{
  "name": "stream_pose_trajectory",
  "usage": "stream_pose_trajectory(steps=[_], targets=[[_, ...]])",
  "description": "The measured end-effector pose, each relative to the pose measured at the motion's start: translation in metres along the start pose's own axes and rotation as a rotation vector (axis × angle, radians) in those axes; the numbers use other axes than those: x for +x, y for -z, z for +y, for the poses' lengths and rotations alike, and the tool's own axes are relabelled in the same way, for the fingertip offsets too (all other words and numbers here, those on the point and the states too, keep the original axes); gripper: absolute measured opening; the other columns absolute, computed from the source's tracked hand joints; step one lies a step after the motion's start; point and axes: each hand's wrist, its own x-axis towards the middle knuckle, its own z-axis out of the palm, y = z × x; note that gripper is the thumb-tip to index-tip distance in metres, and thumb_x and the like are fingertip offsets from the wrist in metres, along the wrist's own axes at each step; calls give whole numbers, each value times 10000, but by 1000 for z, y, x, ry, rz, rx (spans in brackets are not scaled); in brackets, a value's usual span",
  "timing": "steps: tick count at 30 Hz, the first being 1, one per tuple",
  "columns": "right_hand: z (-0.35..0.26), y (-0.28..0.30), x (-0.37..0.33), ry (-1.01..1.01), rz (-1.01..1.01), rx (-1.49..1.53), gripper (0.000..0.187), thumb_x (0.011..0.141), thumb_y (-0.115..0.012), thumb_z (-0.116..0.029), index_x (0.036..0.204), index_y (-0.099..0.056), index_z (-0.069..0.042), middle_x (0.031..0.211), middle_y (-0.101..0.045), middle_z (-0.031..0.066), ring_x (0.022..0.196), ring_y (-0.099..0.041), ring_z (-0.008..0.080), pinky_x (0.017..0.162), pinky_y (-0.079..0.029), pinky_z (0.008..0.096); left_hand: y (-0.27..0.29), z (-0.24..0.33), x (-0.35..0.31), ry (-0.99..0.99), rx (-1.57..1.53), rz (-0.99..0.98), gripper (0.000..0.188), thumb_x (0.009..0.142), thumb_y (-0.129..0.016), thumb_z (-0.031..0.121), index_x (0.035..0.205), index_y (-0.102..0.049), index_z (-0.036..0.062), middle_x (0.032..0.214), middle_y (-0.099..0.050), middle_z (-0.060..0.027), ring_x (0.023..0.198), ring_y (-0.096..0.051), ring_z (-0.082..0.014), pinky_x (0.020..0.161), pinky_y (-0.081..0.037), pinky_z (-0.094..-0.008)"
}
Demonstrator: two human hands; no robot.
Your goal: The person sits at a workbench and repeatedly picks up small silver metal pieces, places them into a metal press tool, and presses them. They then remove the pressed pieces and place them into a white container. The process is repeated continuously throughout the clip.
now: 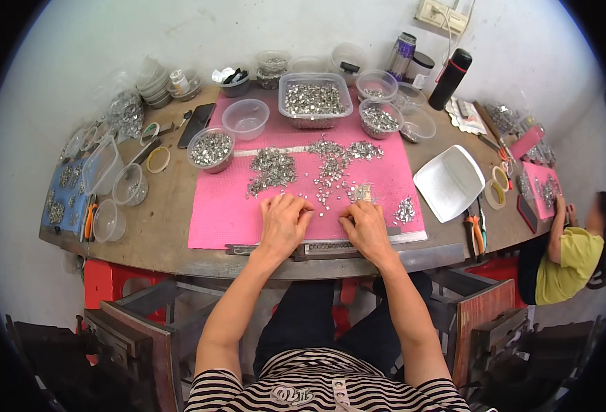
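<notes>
Head view: bare left hand (284, 218) and right hand (367, 229) are apart, fingers curled; whether they pinch anything cannot be told. Small silvery metal pieces (273, 169) lie heaped just beyond, on a pink textured mat (214, 213). At the far side, a clear rectangular plastic tub (316, 118) holds more; right, a white plastic tray (449, 182).

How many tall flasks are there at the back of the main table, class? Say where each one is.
2: a purple patterned flask beside a dark-lidded jar, and a black flask farther right.
</notes>
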Motion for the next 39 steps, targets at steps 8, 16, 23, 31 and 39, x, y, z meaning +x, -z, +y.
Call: stream_pose_trajectory(steps=[8,16,23,31,39], targets=[[-21,19,-28,13,-34,227,67,867,-730,-59,907,-677,-50,874,-613,75,861,-597,273,819,-407,395,-31,-3,5,-106,109,64,95,866,-768,215,912,-734,139,874,-621,-17,938,-570,-236,962,-326,-486],[-29,14,-40,67,11,204,64,863,-745,-59,908,-700,-62,878,-604,62,879,-580,261,810,-407,393,-34,-1,7,-177,165,87,72,872,-759,205,912,-742,148,904,-604,-32,971,-566,-246,1026,-309,-539],[-25,15,-30,38,-52,237,55,864,-756,-77,901,-725,-51,905,-645,73,898,-607,267,824,-427,390,-32,-3,8,-190,156,66,65,883,-747,188,926,-737,140,903,-597,-32,972,-566,-249,1034,-308,-546],[-8,-22,23,56,67,-51,94,856,-750,-131,901,-720,-55,890,-647,103,894,-617,293,826,-425,424,-21,5,-2,-201,105,107,79,892,-736,153,956,-719,110,885,-605,-28,937,-573,-239,1046,-308,-538],[-2,-8,6,86,61,44,80,847,-732,-84,900,-691,-41,887,-640,101,885,-617,286,819,-422,425,-13,35,-36,-219,-70,60,74,887,-737,127,949,-704,103,879,-622,-21,903,-592,-224,1053,-315,-499]])
